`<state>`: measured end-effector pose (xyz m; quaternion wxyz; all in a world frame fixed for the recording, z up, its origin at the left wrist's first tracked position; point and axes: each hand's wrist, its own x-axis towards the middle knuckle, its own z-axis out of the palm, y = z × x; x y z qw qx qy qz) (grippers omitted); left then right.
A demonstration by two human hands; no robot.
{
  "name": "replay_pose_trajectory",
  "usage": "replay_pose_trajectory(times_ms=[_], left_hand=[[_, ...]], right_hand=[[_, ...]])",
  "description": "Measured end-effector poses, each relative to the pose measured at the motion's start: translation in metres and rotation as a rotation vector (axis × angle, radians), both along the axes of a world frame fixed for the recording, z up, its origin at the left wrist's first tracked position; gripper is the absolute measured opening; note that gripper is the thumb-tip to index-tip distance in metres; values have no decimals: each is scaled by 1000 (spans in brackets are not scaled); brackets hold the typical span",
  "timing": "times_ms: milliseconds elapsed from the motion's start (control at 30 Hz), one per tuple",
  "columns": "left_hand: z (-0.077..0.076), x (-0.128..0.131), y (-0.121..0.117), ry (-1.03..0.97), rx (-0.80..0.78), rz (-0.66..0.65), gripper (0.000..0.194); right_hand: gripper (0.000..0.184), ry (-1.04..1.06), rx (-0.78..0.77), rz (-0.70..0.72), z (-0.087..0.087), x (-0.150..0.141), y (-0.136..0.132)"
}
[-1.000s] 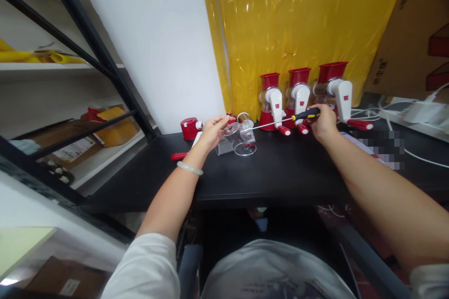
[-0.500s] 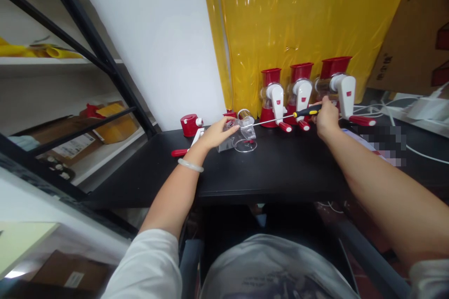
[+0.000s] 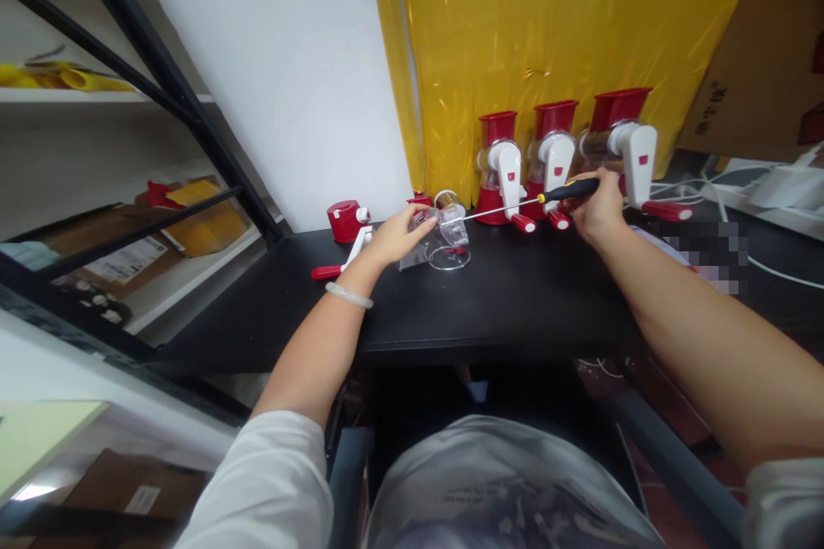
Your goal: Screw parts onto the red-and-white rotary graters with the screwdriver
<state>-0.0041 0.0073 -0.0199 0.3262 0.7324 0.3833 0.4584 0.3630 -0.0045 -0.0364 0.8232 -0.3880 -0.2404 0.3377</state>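
My left hand (image 3: pixel 394 240) rests on a clear plastic housing (image 3: pixel 438 240) lying on the black table (image 3: pixel 502 309), fingers curled around its left side. My right hand (image 3: pixel 596 210) is closed on a screwdriver (image 3: pixel 547 197) with a black and yellow handle. Its thin metal shaft points left toward the clear housing. A gold-coloured round part (image 3: pixel 446 202) stands just behind the housing.
Three red and white hand-crank devices (image 3: pixel 554 163) stand in a row against yellow plastic sheeting. A red cap (image 3: pixel 346 220) and a white crank with a red handle (image 3: pixel 341 262) lie left of my hand. Metal shelving (image 3: pixel 129 214) is at left, cables and a power strip (image 3: pixel 772 189) at right.
My left hand has settled lower onto the clear housing. The screwdriver stays aimed at it, with my right hand shifted slightly.
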Motion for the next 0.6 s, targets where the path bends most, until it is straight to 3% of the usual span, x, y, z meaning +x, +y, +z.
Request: replay_pose_trajectory(times_ms=[100,200,467,600], left_hand=[[1,1,-1,-11,-3,11,23],[2,2,-3,-53,-35,-2,23],[2,2,-3,-79,-61,1,24],[2,2,-3,-42,-16,9,24]], right_hand=[[57,-132,-32,-48,-6,5,4],[45,-183,-64,-73,-9,7,6],[36,28,-1,1,0,-2,2],[44,-15,-47,24,0,-1,1]])
